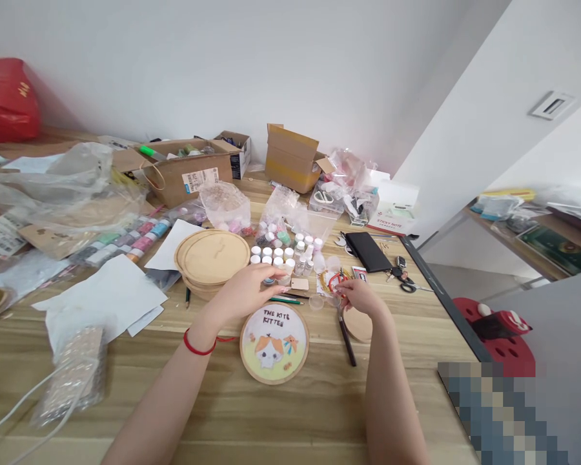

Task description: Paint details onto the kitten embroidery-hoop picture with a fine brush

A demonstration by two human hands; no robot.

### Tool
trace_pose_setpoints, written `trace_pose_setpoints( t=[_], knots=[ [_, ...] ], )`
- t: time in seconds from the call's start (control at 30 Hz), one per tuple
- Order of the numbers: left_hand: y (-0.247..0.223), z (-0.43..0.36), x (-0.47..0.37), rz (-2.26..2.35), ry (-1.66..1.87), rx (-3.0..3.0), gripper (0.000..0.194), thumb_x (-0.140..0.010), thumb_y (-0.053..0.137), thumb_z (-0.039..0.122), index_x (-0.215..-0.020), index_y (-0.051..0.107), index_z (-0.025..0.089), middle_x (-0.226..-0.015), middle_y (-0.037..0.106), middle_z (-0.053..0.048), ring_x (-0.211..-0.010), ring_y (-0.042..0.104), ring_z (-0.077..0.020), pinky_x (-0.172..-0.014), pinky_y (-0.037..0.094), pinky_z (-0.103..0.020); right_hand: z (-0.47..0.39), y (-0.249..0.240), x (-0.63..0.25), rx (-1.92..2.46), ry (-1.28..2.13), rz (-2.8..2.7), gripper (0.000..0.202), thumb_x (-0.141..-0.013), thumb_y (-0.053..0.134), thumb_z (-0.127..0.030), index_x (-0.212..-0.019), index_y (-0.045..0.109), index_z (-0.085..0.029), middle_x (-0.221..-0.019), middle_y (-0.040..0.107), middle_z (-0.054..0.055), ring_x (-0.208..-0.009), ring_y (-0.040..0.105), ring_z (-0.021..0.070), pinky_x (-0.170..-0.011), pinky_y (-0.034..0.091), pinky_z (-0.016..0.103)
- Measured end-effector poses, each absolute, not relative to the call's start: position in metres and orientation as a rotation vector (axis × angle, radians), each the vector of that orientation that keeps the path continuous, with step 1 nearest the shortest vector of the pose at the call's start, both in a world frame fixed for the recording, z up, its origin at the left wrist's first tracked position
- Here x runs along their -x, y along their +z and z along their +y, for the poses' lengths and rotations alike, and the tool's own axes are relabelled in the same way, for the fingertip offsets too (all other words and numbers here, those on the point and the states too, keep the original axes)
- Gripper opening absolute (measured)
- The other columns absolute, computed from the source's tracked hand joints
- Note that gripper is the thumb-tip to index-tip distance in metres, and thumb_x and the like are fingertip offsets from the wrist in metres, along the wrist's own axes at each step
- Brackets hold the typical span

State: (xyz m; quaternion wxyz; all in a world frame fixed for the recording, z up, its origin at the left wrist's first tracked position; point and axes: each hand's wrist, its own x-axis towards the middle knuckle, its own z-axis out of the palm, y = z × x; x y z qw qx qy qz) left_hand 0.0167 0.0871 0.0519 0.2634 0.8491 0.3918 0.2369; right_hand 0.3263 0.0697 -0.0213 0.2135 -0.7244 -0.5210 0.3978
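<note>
My left hand (254, 287) reaches over the near edge of a group of white-capped jars (267, 252), fingers stretched and thumb apart. Just beyond its fingertips lies a small wooden tag (299, 284). My right hand (363, 298) has its fingertips drawn together beside a red-handled tool (337, 279) and small clear plastic cups (316, 301); whatever is between them is too small to name. Between my forearms lies a round wooden-rimmed board (274, 345) with a painted kitten and lettering. A green pencil (286, 300) rests above it. A dark pen (347, 339) lies against a wooden disc (358, 324).
Stacked round wooden boards (213, 257) stand left of the jars. White paper (101, 300) and a bubble-wrapped packet (75, 371) lie farther left. Cardboard boxes (290, 158) and plastic bags line the back. A black notebook (368, 252), keys (401, 263) and scissors (409, 286) are near the right edge.
</note>
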Motion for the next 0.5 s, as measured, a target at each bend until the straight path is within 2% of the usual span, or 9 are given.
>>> trace_pose_setpoints(
  t=[0.1,0.2,0.37,0.43,0.5],
  knots=[
    [0.052,0.087,-0.016,1.067,0.637,-2.304,0.026,-0.090,0.058,0.041,-0.108,0.070,0.027,-0.112,0.073,-0.001,-0.103,0.066,-0.0224,-0.087,0.051,-0.033,0.070,-0.021,-0.323,2.081,0.989,-1.477,0.025,-0.083,0.051,-0.018,-0.070,0.072,-0.018,-0.053,0.065,0.003,-0.049,0.061,0.0165,-0.048,0.046,0.025],
    [0.053,0.087,-0.016,1.072,0.635,-2.307,0.025,-0.090,0.058,0.039,-0.107,0.070,0.026,-0.111,0.073,-0.002,-0.103,0.066,-0.0227,-0.086,0.052,-0.033,0.073,-0.017,-0.317,2.143,0.798,-1.495,0.024,-0.082,0.052,-0.020,-0.072,0.074,-0.018,-0.058,0.068,0.005,-0.057,0.064,0.0188,-0.056,0.047,0.027],
    [0.055,0.087,-0.013,1.085,0.631,-2.301,0.027,-0.089,0.058,0.040,-0.108,0.071,0.026,-0.112,0.073,-0.003,-0.103,0.066,-0.0239,-0.086,0.052,-0.033,0.080,-0.003,-0.294,2.050,0.517,-1.555,0.026,-0.087,0.055,-0.032,-0.089,0.078,-0.021,-0.098,0.077,0.010,-0.094,0.068,0.0257,-0.081,0.048,0.032],
    [0.057,0.086,-0.012,1.077,0.631,-2.296,0.026,-0.090,0.058,0.040,-0.108,0.071,0.027,-0.112,0.073,-0.002,-0.102,0.066,-0.0237,-0.085,0.052,-0.033,0.087,0.000,-0.278,1.997,0.466,-1.582,0.030,-0.089,0.054,-0.039,-0.096,0.078,-0.022,-0.101,0.077,0.008,-0.093,0.068,0.0253,-0.083,0.048,0.033],
    [0.059,0.086,-0.011,1.073,0.631,-2.294,0.026,-0.090,0.058,0.040,-0.109,0.071,0.028,-0.111,0.073,-0.001,-0.102,0.066,-0.0232,-0.084,0.052,-0.032,0.096,0.000,-0.263,1.963,0.440,-1.614,0.034,-0.089,0.055,-0.043,-0.103,0.077,-0.021,-0.096,0.077,0.009,-0.088,0.068,0.0243,-0.081,0.048,0.032]
  ],
)
